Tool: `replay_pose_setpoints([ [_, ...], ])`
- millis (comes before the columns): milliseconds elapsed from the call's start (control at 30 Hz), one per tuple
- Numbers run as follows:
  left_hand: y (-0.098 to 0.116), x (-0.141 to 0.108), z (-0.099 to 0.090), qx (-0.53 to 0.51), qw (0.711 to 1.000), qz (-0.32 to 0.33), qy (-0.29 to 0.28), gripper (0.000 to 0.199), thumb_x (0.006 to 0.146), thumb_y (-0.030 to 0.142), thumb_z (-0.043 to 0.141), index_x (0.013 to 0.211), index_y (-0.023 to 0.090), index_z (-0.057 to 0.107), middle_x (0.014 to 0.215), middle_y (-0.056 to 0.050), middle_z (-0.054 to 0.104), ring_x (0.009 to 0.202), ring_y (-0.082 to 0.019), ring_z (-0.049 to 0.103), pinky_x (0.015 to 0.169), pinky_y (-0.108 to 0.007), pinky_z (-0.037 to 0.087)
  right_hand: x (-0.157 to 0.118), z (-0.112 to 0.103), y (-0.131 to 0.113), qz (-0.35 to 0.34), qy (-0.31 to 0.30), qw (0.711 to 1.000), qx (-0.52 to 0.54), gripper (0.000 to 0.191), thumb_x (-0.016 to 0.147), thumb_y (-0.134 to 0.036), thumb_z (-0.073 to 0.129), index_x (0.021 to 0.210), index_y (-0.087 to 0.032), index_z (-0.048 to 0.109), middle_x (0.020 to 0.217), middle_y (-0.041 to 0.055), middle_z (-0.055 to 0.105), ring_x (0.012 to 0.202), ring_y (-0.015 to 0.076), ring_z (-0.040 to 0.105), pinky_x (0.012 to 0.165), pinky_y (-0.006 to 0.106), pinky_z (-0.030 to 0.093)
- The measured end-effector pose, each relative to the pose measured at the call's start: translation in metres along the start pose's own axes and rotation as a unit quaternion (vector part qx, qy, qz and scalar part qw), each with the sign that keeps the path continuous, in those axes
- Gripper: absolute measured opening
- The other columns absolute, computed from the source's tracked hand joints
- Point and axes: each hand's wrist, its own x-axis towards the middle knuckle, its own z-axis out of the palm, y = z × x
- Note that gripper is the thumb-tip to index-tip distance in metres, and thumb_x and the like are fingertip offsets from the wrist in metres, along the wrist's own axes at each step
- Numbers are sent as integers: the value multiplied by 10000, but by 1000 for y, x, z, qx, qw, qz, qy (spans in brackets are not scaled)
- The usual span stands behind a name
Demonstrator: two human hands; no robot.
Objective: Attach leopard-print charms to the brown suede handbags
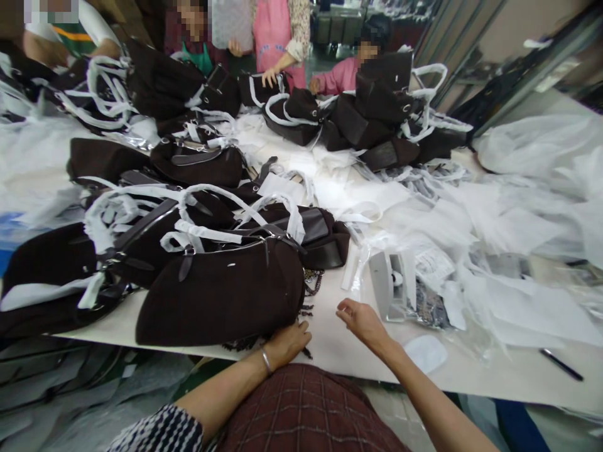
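The left hand (288,344) is at the lower right corner of a dark brown bag (226,295) on the bench (327,342); whether its grip holds anything I cannot tell, while the right hand (363,321) hangs near it, fingers curled, its grip equally unclear; beyond lie white paper (509,301), then heaped bags (381,94) before several co-workers (272,31)

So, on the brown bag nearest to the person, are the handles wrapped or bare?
Mostly wrapped: white covering hides the raised parts of the handles, while dark tabs show bare on the bag.
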Motion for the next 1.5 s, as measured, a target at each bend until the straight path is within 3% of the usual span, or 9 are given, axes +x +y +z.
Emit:
replay_pose_setpoints([
  [233,25,-12,-20,-60,992,-64,85,153,939,198,413,1082,196,466,956,-50,634,841,-185,605,727,-272,445,-15,34,-12,116,-221,956,153,510,875,-605,461,812,-125,623,671,97,681,541,195,666,515,316,542],
  [367,58,-39,-60,-149,976,-5,162,107,940,193,426,1036,220,467,991,-33,634,888,-163,600,795,-259,439,-25,37,-47,122,-317,838,427,612,849,-703,452,976,-132,630,848,94,716,742,193,713,688,329,581],
  [600,101,-68,-110,-58,976,118,174,35,917,189,488,925,209,514,910,-5,632,833,-144,591,754,-247,438,-22,24,-112,83,-275,763,579,234,749,-222,771,919,-122,645,810,59,724,690,121,680,673,214,548],
  [800,116,-74,-140,43,952,273,132,101,948,213,459,973,224,556,938,-2,670,828,-133,612,624,-267,421,-23,-6,-137,59,-192,786,585,301,706,-159,798,956,-129,633,802,35,704,610,78,634,573,174,526],
  [900,104,-80,-141,42,959,251,124,82,945,275,500,993,240,556,982,6,669,835,-137,628,643,-262,442,-31,-21,-155,-32,-145,823,548,375,737,-225,788,1067,-161,621,864,45,709,633,88,631,526,170,484],
  [1033,79,-91,-143,-34,966,192,169,187,907,275,576,1091,252,556,1302,-24,573,1128,-186,576,950,-284,438,-43,-32,-183,-146,-127,866,461,405,825,-321,696,1201,-206,599,1065,93,706,650,96,616,506,195,439],
  [1100,64,-97,-151,-98,962,141,213,160,913,258,558,1072,245,580,1223,-27,611,1105,-183,578,964,-292,428,-46,-32,-194,-167,-122,883,421,394,866,-344,640,1234,-211,597,1094,92,704,730,120,644,604,231,490],
  [1300,10,-112,-176,-347,872,-61,339,139,917,272,513,934,202,631,825,-6,645,766,-142,597,709,-258,463,-49,-10,-231,-199,-111,902,368,449,878,-359,616,1310,-256,553,1283,71,631,1146,219,610,1033,417,447],
  [1500,-19,-113,-179,-517,797,-32,311,211,872,318,559,982,150,624,902,-45,638,774,-153,615,628,-251,507,-45,22,-258,-217,-39,926,306,482,891,-365,588,1364,-309,510,1407,19,537,1312,238,479,1177,464,263],
])
